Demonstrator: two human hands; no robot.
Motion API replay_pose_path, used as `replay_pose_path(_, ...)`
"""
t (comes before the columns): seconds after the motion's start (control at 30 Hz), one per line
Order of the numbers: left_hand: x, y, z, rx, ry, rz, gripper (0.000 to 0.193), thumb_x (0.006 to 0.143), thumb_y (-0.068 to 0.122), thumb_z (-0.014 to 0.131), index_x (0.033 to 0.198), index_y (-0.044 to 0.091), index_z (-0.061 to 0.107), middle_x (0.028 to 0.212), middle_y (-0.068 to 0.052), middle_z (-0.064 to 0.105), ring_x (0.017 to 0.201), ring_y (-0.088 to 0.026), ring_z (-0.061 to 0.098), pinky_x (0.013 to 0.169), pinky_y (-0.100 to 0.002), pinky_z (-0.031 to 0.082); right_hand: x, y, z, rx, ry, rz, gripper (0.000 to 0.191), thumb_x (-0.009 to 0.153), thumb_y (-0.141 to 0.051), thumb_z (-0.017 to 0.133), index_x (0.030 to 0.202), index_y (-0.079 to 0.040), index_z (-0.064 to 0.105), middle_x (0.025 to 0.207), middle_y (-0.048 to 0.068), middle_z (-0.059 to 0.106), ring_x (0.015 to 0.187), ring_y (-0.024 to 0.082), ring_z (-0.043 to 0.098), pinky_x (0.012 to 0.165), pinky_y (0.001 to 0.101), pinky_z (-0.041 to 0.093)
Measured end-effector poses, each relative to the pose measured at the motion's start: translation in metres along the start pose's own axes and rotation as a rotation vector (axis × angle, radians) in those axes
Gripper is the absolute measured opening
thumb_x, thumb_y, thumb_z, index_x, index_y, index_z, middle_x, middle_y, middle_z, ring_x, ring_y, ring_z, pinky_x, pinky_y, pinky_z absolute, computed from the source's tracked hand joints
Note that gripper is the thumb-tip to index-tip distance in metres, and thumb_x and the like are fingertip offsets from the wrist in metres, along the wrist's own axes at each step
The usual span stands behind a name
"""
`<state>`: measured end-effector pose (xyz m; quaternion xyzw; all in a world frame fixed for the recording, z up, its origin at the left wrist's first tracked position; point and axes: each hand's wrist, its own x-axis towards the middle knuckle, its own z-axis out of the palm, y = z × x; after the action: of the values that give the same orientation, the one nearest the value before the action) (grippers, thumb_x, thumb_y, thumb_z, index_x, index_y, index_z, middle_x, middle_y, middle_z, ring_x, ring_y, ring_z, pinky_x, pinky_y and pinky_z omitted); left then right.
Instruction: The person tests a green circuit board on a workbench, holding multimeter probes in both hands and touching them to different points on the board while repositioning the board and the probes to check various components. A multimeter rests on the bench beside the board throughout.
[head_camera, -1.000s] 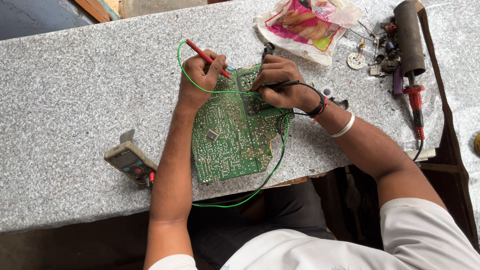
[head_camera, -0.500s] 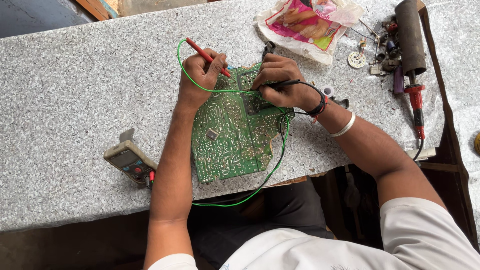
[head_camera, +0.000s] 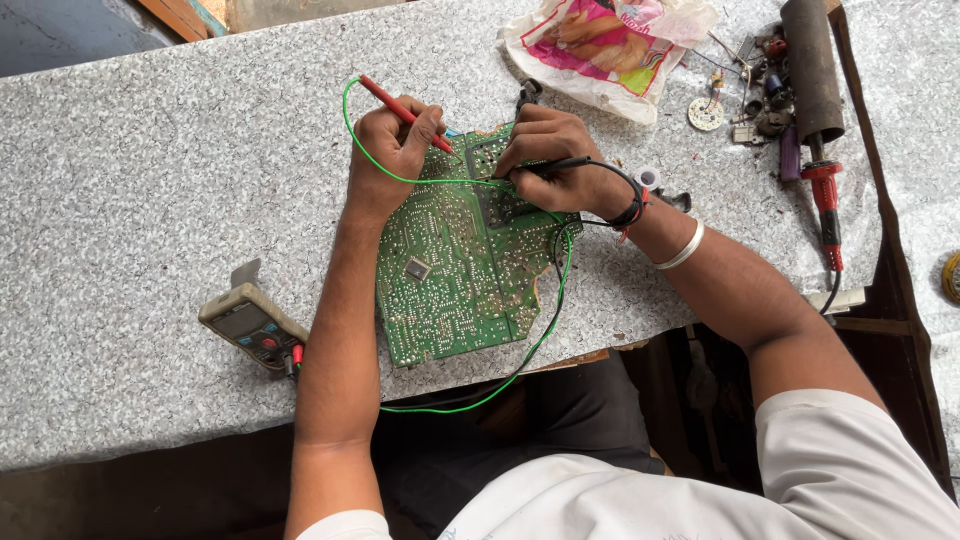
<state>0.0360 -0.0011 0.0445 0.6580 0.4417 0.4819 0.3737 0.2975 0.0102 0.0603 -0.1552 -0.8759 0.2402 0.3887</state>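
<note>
Both probes sat close on the board (head_camera: 455, 265): your left hand (head_camera: 392, 150) gripped red (head_camera: 400, 110), right hand (head_camera: 550, 165) black (head_camera: 560, 165) (a slip might have bridged neighbouring joints).

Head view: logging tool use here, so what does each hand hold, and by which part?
Left hand grips the red probe near its tip end; right hand pinches the black probe mid-shaft.

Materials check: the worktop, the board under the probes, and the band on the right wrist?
Worktop: looks like speckled grey granite or a stone-look laminate, matte; cannot tell which.
Circuit board: green laminate, solder side up, with shiny dots that look like solder joints.
Bangle on the right wrist: silvery with a bright sheen, probably metal.
</note>
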Motion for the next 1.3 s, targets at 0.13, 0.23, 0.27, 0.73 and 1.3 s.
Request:
replay_pose_path(0.13, -0.0004, 0.0009, 0.0003, 0.016, 0.014, -0.007, 0.028, 0.107, 0.021, 0.064, 0.092, -0.002, 0.071, 0.083, -0.008, 0.075, 0.077, -0.013, 0.075, 0.069, -0.027, 0.06, 0.0006, -0.0005, 0.0003, -0.002, -0.001, 0.008, 0.016, 0.077, -0.014, 0.061, 0.086, -0.007, 0.072, 0.077, 0.003, 0.065, 0.072, 0.022, 0.051, 0.067, 0.0384, 0.042)
replay_pose_path(0.23, 0.0001, 0.0013, 0.0008, 0.004, 0.012, -0.004, 0.028, 0.107, 0.021, 0.064, 0.092, -0.002, 0.071, 0.083, -0.008, 0.075, 0.077, -0.013, 0.075, 0.069, -0.028, 0.059, 0.0012, -0.0018, 0.0, 0.001, -0.001, 0.01, 0.016, 0.077, -0.014, 0.061, 0.086, -0.007, 0.072, 0.078, 0.003, 0.065, 0.073, 0.023, 0.051, 0.068, 0.039, 0.042)
replay_pose_path(0.27, 0.0004, 0.0014, 0.0007, -0.004, 0.013, 0.0, 0.029, 0.107, 0.021, 0.064, 0.092, -0.002, 0.071, 0.083, -0.008, 0.074, 0.077, -0.013, 0.074, 0.069, -0.028, 0.059, 0.0013, -0.0022, -0.0003, -0.001, -0.001, 0.016, 0.016, 0.076, -0.013, 0.061, 0.086, -0.008, 0.072, 0.078, 0.003, 0.065, 0.073, 0.023, 0.05, 0.067, 0.0391, 0.042)
replay_pose_path(0.73, 0.0002, 0.0033, 0.0001, 0.004, 0.008, -0.012, 0.028, 0.107, 0.021, 0.064, 0.092, -0.002, 0.07, 0.082, -0.007, 0.074, 0.077, -0.012, 0.075, 0.069, -0.028, 0.06, 0.0011, -0.0023, 0.0002, -0.002, 0.003, 0.02, 0.016, 0.074, -0.013, 0.061, 0.086, -0.008, 0.072, 0.077, 0.002, 0.065, 0.072, 0.022, 0.051, 0.066, 0.038, 0.042)
replay_pose_path(1.3, -0.0002, 0.0029, -0.0003, 0.016, 0.012, -0.01, 0.028, 0.107, 0.02, 0.065, 0.092, -0.002, 0.07, 0.083, -0.008, 0.075, 0.078, -0.012, 0.075, 0.07, -0.028, 0.06, 0.0017, -0.004, 0.0003, 0.004, 0.007, 0.017, 0.017, 0.074, -0.012, 0.062, 0.086, -0.008, 0.072, 0.076, 0.003, 0.064, 0.072, 0.023, 0.051, 0.066, 0.0385, 0.042)
